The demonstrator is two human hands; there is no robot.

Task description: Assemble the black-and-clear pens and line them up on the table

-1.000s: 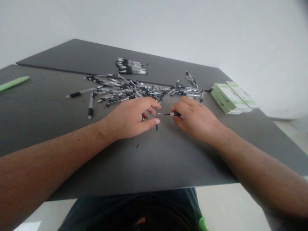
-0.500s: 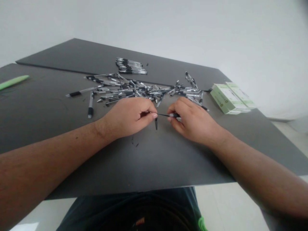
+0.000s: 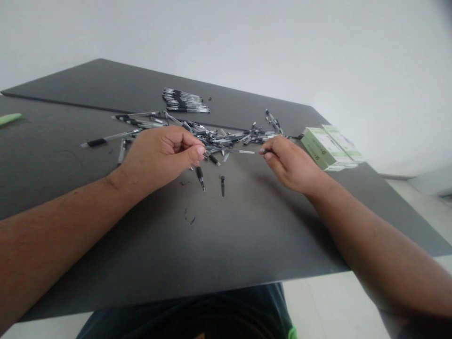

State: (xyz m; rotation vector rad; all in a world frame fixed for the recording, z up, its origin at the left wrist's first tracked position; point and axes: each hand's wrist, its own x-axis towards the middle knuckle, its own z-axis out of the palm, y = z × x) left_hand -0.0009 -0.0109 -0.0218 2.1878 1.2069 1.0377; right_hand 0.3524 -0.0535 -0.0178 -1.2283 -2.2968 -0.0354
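The left hand (image 3: pixel 158 153) is clamping its grip on a slender, pale-ended plastic refill (image 3: pixel 246 152) above the grey worktop (image 3: pixel 226 245); the right hand (image 3: pixel 289 162) is pinching a small dark piece (image 3: pixel 262 151) just beyond its tip. Refill handling is seemingly underway, the next move calling for careful alignment.

Green-and-white boxes (image 3: pixel 330 147) to the right on a dark tabletop (image 3: pixel 229 249), light green object (image 3: pixel 10 118) far left, pale wall (image 3: pixel 229 47) behind
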